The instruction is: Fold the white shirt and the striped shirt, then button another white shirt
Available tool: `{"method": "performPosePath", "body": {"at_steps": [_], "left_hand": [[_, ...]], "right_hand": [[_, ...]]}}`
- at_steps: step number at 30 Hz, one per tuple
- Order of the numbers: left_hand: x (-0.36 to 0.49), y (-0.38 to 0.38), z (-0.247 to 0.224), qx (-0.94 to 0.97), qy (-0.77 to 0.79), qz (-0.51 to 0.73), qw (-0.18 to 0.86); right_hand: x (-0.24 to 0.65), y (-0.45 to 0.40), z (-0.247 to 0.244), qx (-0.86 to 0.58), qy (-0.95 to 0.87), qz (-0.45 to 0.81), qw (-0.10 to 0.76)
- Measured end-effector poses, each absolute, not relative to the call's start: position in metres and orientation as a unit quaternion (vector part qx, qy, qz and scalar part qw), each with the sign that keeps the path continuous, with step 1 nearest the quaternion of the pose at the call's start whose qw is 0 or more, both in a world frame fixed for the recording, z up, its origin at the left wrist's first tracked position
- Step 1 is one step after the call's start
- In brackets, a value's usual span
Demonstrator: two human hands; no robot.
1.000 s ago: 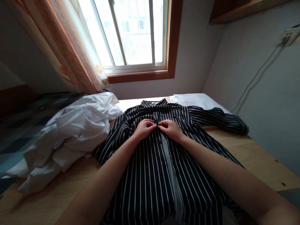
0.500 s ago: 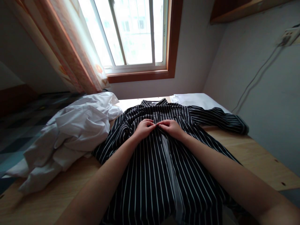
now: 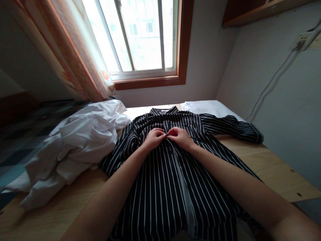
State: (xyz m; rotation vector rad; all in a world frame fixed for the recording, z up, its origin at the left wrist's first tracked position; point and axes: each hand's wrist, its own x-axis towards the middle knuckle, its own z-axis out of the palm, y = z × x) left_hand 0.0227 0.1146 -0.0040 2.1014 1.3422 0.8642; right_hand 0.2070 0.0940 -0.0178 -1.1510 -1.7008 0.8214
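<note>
A black shirt with white stripes [image 3: 152, 187] lies face up on the wooden table, its collar toward the window. The front is joined near the chest and parts lower down, where a grey inner strip shows. At the front edge, my left hand [image 3: 154, 138] pinches the shirt's placket between thumb and fingers. Just to the right, my right hand [image 3: 182, 138] pinches the same edge, its fingertips almost touching the left ones. Any button between them is too small to make out. One sleeve [image 3: 233, 127] stretches out to the right.
A crumpled white cloth [image 3: 82, 137] is heaped on the left of the wooden table [image 3: 278, 167]. Folded white fabric [image 3: 203, 106] lies at the back right. Beyond are a window [image 3: 140, 36], a curtain [image 3: 82, 60] and a cord [image 3: 268, 80] hanging from a wall socket.
The fingers of my right hand have curled more and shifted slightly left at the placket. My left hand stays nearly in place. The view has tilted a little.
</note>
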Motion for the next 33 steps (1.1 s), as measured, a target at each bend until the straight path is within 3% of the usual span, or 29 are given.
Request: {"method": "performPosePath", "body": {"at_steps": [14, 33], "left_hand": [[0.0214, 0.1131, -0.0004, 0.766, 0.478, 0.324, 0.283], [0.0194, 0.1125, 0.0015, 0.767, 0.483, 0.300, 0.298]], "right_hand": [[0.2071, 0.0916, -0.0211, -0.447, -0.677, 0.329, 0.483], [0.2076, 0.0932, -0.0206, -0.438, -0.693, 0.345, 0.457]]}}
